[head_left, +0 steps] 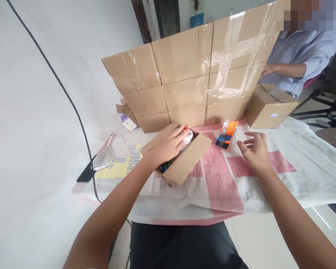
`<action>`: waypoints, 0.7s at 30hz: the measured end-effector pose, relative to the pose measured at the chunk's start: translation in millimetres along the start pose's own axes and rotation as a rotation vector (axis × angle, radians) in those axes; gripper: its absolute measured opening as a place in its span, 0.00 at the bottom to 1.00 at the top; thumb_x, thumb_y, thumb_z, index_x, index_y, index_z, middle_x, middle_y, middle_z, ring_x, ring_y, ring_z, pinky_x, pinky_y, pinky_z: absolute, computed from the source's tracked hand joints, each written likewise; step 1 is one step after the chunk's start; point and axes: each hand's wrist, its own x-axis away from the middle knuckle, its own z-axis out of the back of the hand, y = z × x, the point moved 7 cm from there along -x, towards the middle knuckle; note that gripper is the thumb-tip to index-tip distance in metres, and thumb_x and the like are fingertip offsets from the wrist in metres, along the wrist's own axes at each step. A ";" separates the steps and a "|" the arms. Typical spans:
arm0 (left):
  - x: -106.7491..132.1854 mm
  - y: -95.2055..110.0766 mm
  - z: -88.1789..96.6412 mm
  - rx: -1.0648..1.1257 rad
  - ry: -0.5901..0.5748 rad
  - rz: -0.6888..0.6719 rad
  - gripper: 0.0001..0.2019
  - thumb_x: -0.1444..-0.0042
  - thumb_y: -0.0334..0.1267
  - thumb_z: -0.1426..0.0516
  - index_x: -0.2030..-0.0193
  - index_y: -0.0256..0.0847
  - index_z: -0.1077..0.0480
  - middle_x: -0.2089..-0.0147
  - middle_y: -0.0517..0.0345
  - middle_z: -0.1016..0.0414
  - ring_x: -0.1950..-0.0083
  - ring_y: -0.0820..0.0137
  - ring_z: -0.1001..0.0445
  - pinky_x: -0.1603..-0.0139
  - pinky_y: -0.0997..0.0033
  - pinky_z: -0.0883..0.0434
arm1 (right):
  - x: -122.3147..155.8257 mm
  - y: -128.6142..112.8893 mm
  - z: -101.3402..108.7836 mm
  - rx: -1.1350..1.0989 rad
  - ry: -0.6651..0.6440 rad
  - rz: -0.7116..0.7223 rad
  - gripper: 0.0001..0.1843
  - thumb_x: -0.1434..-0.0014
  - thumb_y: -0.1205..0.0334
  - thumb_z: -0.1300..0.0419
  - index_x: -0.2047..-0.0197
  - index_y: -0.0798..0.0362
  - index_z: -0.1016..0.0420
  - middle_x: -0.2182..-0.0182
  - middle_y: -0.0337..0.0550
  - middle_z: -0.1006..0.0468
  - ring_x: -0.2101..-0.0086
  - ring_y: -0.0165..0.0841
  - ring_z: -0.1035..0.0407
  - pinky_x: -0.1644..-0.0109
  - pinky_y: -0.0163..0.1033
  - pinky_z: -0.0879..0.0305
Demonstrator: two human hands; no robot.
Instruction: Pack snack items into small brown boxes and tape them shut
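An open cardboard box (184, 162) sits turned at an angle on the cloth-covered table, its flaps up. Packed items (187, 139), one silvery white with a bit of red, show inside; most of the contents lie hidden under my hand. My left hand (169, 144) rests flat over the box opening, fingers stretched out across it and the far flap. To the right, my right hand (254, 147) hovers above the cloth with its fingers apart and loosely curved, holding nothing. Between the box and that hand stands an orange and blue tape dispenser (228, 135) with a tape roll.
A wall of taped cardboard boxes (184, 56) stands along the table's back. A closed carton (271, 106) sits at its right end, near a person in a light shirt (302, 56). On the left lie a white strainer (103, 157), a black phone-like slab (86, 171) and a hanging cable (70, 99).
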 end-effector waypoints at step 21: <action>75.3 -56.2 28.2 0.162 0.284 0.188 0.19 0.27 0.45 0.58 0.58 0.45 0.27 0.56 0.53 0.23 0.49 0.60 0.28 0.46 0.55 0.37 | 10.4 -16.0 -22.3 0.058 -0.197 0.268 0.06 0.40 0.56 0.41 0.62 0.48 0.27 0.65 0.42 0.25 0.72 0.33 0.32 0.68 0.41 0.32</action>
